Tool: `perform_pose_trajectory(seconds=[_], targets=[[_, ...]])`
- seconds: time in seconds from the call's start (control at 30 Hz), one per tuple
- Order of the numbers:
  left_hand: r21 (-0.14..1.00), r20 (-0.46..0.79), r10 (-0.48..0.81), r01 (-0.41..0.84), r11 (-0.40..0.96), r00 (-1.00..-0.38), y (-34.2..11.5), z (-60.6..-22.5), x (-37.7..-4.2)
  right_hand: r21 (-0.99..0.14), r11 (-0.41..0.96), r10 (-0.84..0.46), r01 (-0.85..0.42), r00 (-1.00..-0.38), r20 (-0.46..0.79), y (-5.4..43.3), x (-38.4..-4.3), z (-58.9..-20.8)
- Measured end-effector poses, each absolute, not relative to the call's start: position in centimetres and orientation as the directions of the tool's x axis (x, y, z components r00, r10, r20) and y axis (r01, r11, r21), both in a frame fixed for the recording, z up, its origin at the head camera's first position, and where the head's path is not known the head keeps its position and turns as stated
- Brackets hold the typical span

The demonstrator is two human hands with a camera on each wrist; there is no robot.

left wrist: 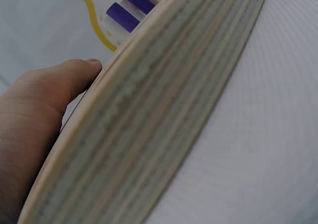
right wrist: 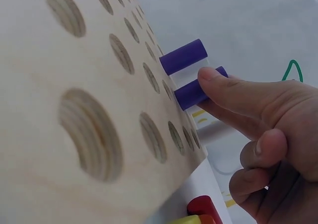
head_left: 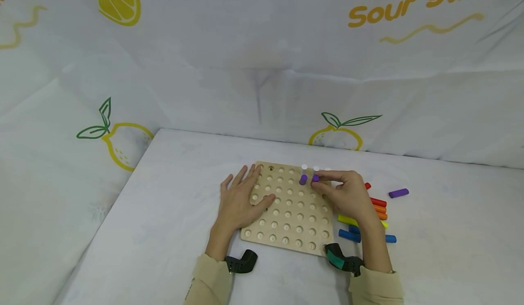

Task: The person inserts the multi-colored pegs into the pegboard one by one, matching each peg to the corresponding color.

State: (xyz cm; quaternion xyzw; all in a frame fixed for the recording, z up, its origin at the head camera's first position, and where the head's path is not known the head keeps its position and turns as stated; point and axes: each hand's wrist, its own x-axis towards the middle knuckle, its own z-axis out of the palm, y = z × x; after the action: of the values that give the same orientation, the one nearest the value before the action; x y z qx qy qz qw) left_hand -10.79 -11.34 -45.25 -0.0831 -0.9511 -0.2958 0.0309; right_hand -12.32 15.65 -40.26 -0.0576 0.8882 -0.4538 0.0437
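Note:
My right hand (head_left: 348, 193) pinches a purple peg (right wrist: 188, 96) between thumb and index finger at the back right of the wooden pegboard (head_left: 280, 232). In the right wrist view this peg stands upright, its lower end right at a hole. Just left of it another purple peg (head_left: 303, 180) stands in the board. White pegs (head_left: 304, 167) stand in the row behind, partly covered by the purple ones and the fingers. My left hand (head_left: 241, 202) lies on the board's left side, fingers spread and thumb stretched over the holes.
Right of the board lie loose pegs: red (head_left: 378, 202), orange (head_left: 380, 212), yellow (head_left: 348, 220) and blue (head_left: 349, 236), some hidden under my right forearm. A single purple peg (head_left: 399, 193) lies farther right. A lemon-print cloth (head_left: 229, 91) hangs behind the white table (head_left: 143, 232).

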Motion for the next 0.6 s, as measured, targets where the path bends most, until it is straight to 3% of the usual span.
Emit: perform_pose_trajectory(seconds=[0.6], targets=[[0.561, 0.104, 0.136, 0.171, 0.81, -0.985, -11.34, -45.35, -10.84, -0.809, 0.588, -0.149, -0.02, -0.985, -0.084, 15.75, -12.33, -40.35]])
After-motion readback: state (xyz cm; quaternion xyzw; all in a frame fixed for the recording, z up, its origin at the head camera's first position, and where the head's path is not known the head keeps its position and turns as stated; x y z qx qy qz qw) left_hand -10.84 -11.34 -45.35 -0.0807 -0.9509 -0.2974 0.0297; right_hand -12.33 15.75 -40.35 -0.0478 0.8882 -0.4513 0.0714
